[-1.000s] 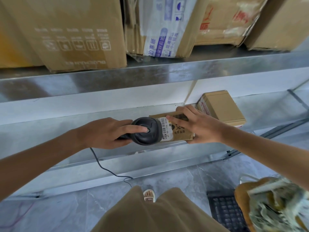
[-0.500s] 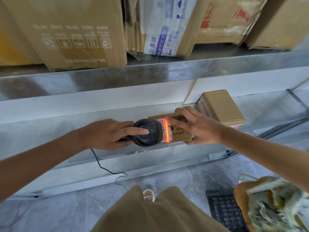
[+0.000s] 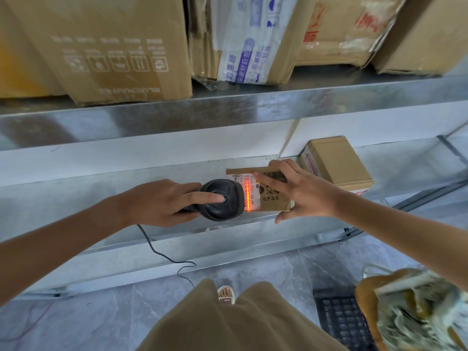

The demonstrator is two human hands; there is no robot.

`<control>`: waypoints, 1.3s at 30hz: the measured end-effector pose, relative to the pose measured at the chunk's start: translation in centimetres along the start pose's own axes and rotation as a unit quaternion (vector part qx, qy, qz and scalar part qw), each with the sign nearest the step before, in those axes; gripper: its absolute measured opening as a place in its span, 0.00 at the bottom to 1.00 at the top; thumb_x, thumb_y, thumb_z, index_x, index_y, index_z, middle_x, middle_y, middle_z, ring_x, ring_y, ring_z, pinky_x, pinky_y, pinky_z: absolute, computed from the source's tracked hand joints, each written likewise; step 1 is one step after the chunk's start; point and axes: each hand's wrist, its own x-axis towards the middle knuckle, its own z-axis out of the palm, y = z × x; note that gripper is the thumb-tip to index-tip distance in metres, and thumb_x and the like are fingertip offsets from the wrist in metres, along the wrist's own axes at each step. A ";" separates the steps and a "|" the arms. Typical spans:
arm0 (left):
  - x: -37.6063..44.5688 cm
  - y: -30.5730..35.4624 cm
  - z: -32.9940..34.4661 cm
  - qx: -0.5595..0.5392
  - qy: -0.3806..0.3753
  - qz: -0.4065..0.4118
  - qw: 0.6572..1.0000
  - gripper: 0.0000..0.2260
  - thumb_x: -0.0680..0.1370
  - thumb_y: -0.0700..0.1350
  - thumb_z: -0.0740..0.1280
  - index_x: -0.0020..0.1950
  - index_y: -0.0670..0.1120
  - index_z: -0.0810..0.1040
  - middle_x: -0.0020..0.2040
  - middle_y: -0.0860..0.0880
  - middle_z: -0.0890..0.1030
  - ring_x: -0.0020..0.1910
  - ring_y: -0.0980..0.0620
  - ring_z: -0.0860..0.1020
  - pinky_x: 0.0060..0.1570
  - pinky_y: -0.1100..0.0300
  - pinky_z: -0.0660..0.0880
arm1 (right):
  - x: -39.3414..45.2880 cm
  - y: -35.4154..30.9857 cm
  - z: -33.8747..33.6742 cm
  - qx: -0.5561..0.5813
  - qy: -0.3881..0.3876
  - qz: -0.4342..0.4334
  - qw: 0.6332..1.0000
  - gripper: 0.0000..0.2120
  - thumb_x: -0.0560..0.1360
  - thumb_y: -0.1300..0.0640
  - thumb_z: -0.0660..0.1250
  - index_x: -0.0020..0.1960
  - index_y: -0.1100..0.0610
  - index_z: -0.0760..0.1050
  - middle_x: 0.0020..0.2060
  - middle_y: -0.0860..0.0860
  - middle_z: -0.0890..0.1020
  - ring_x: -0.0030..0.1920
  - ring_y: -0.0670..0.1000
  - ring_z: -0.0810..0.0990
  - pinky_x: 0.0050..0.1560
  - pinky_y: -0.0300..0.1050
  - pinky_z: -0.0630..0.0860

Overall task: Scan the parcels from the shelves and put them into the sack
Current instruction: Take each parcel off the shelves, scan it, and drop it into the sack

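Parcel (image 3: 272, 196) is a small brown carton on the lower shelf (image 3: 76, 196), near its front edge. The white label (image 3: 249, 191) on its left end has barcodes and a line reading roughly "B02B P021 00 69"; the rest is too small to read. A red scan line (image 3: 247, 196) runs across the label. The brown face carries a dark logo and four Chinese characters, not clearly legible.

Left hand (image 3: 162, 202) grips the black scanner (image 3: 221, 200), fingers wrapped on the handle, index finger extended onto the top button. The scanner head sits just beside the label end of the parcel. Its cord (image 3: 162, 252) drops from the hand over the shelf edge to the floor.

Right hand (image 3: 301, 191) holds the parcel: fingers spread over the top and back edge, index along the label edge, thumb curled under the front right corner.

Second carton (image 3: 336, 163) sits just right of and behind the parcel, with red print on its white side label, unreadable. The lower shelf left of the scanner is bare metal up to the back wall.

Upper shelf (image 3: 228, 105) holds big cartons. The left one (image 3: 114, 46) shows upside-down handling icons and "BLUEMAN"-like text. The middle one (image 3: 243, 39) has white tape with blue Chinese print. The right one (image 3: 342, 31) has red print.

Sack (image 3: 415, 312) is at lower right on the floor, blurred, under the right forearm. A black crate (image 3: 342, 323) lies beside it. Grey tile floor between shelf and legs is open.
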 end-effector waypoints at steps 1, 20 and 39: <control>0.0 0.0 0.0 0.000 0.000 -0.001 1.000 0.18 0.87 0.54 0.48 0.77 0.55 0.52 0.48 0.39 0.83 0.27 0.44 0.78 0.24 0.52 0.77 | 0.0 -0.1 -0.1 0.011 0.000 0.005 1.000 0.49 0.68 0.30 0.67 0.79 0.57 0.61 0.65 0.61 0.65 0.65 0.64 0.72 0.66 0.59 0.74; 0.0 0.0 -0.1 0.024 -0.009 0.008 1.000 0.18 0.87 0.54 0.48 0.77 0.54 0.53 0.48 0.40 0.83 0.27 0.45 0.78 0.24 0.56 0.77 | -0.1 -0.1 -0.8 -0.036 0.014 -0.018 0.999 0.48 0.69 0.32 0.71 0.79 0.58 0.62 0.63 0.63 0.73 0.62 0.63 0.75 0.66 0.58 0.75; 1.1 -0.1 -0.4 0.034 -0.027 0.024 0.999 0.25 0.82 0.46 0.59 0.77 0.53 0.53 0.45 0.39 0.82 0.26 0.45 0.76 0.24 0.56 0.76 | -0.7 0.1 -0.6 -0.049 0.013 -0.032 0.998 0.48 0.68 0.33 0.73 0.79 0.56 0.62 0.63 0.63 0.74 0.61 0.62 0.76 0.66 0.57 0.75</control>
